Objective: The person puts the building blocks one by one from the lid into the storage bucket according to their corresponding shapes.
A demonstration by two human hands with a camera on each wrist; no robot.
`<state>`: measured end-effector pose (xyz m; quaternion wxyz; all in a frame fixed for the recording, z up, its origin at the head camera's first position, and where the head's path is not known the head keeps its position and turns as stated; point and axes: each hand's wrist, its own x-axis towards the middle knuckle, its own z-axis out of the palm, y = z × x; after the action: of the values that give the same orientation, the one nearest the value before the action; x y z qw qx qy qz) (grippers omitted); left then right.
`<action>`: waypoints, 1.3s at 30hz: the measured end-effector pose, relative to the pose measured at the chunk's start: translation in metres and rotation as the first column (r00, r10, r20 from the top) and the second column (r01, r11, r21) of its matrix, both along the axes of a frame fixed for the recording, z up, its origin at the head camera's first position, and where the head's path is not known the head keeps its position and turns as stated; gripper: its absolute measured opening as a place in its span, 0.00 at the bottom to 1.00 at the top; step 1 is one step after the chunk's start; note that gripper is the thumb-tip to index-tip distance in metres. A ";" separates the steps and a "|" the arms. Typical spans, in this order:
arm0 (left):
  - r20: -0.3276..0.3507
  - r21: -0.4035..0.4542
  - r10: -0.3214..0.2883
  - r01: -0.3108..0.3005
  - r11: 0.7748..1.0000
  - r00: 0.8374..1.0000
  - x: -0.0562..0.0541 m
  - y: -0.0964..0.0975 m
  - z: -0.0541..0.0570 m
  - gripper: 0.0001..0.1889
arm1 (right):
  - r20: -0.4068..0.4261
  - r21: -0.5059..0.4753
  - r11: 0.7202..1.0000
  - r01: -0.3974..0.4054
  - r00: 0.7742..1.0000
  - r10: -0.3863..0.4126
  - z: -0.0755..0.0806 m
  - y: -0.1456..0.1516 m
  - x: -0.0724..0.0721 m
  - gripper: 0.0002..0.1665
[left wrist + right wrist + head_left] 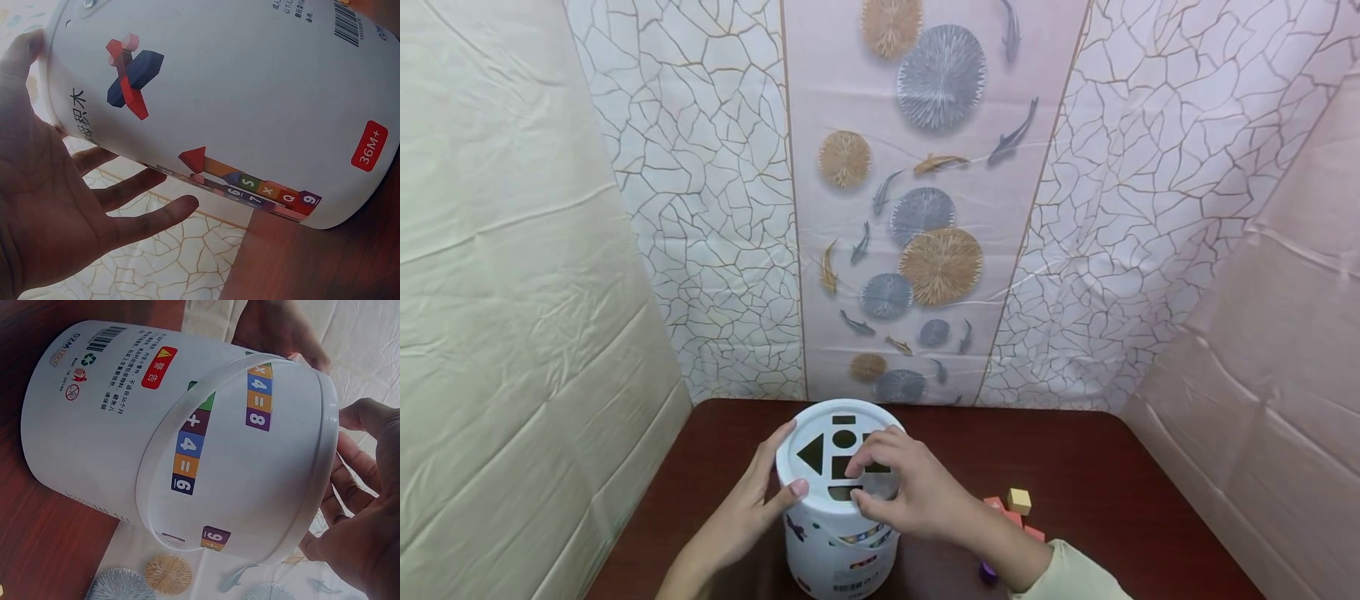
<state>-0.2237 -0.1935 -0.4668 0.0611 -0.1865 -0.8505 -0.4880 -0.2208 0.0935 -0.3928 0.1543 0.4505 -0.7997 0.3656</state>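
Touching the bucket (pixel 835 550), the spread left hand (pixel 748 498) might let it tip if the right hand (pixel 913 485), fingertips apart, bumps it.

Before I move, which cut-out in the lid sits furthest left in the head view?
The triangular hole, with one corner pointing left. The others, including the round hole and the square hole, all lie further right.
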 end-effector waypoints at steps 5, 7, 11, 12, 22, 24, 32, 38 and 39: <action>0.010 0.011 -0.001 0.001 1.000 1.000 0.000 0.000 -0.001 0.44 | -0.005 -0.008 1.000 0.022 1.000 -0.022 0.001 0.003 0.001 0.12; -0.002 0.012 -0.003 0.003 1.000 1.000 -0.001 -0.001 -0.001 0.44 | -0.012 -0.009 0.999 0.038 0.999 -0.038 0.002 0.004 0.002 0.13; -0.019 0.013 -0.003 0.003 1.000 1.000 -0.002 0.000 -0.002 0.44 | -0.045 -0.019 0.999 0.043 0.998 -0.044 0.003 0.009 0.003 0.14; -0.020 0.013 -0.003 0.003 1.000 1.000 -0.002 0.000 -0.003 0.44 | -0.052 -0.021 0.999 0.044 0.998 -0.045 0.003 0.010 0.003 0.14; -0.067 -0.017 0.001 -0.003 1.000 0.998 0.001 0.000 -0.001 0.45 | -0.078 -0.044 0.997 0.068 0.994 -0.071 0.001 0.031 0.007 0.13; -0.086 -0.036 0.001 -0.004 0.999 0.996 0.001 -0.002 0.000 0.46 | -0.094 -0.056 0.996 0.072 0.993 -0.077 0.002 0.036 0.008 0.15; -0.112 -0.130 -0.003 -0.012 0.991 0.994 0.003 -0.008 0.010 0.47 | -0.086 -0.078 0.985 0.155 0.983 -0.162 -0.003 0.064 0.012 0.19; -0.144 -0.186 -0.006 -0.021 0.982 0.990 0.003 -0.008 0.015 0.50 | -0.057 -0.043 0.966 0.254 0.965 -0.256 -0.016 0.095 0.010 0.23; -0.145 -0.191 -0.005 -0.023 0.981 0.989 0.003 -0.008 0.016 0.50 | -0.062 -0.039 0.962 0.268 0.961 -0.271 -0.019 0.101 0.009 0.23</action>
<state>-0.2204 -0.2019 -0.4510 0.1067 -0.2228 -0.8877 -0.3884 -0.2116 0.1945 -0.4117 0.2359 0.3469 -0.8424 0.3383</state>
